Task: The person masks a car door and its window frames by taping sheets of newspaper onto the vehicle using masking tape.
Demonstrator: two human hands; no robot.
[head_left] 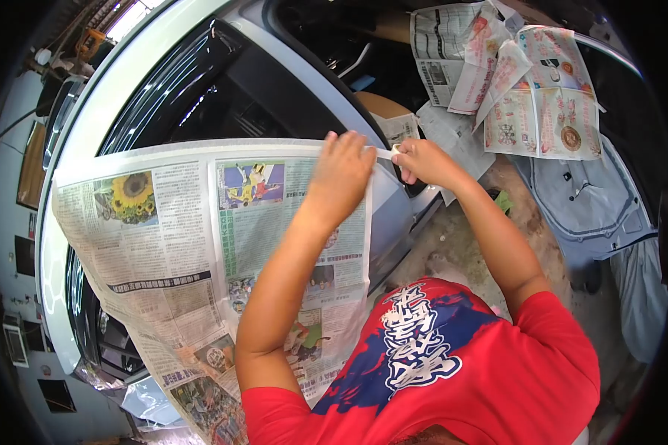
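A large sheet of newspaper [185, 245] hangs over the side of a pale car, its top edge lined with a strip of whitish tape [260, 143] just below the dark side window [252, 96]. My left hand [341, 174] lies on the taped edge near its right end, fingers stretched out and pressing down. Just to the right, my right hand [427, 163] is closed around a small roll of tape [396, 153], mostly hidden by the fingers. A length of tape runs between the roll and the paper's corner.
The car's pale body [390, 204] curves around the window. More newspaper [542, 96] covers an open door [586, 196] at right. A small green leaf [504, 201] shows above the concrete floor [453, 245]. Wall-side items stand at far left.
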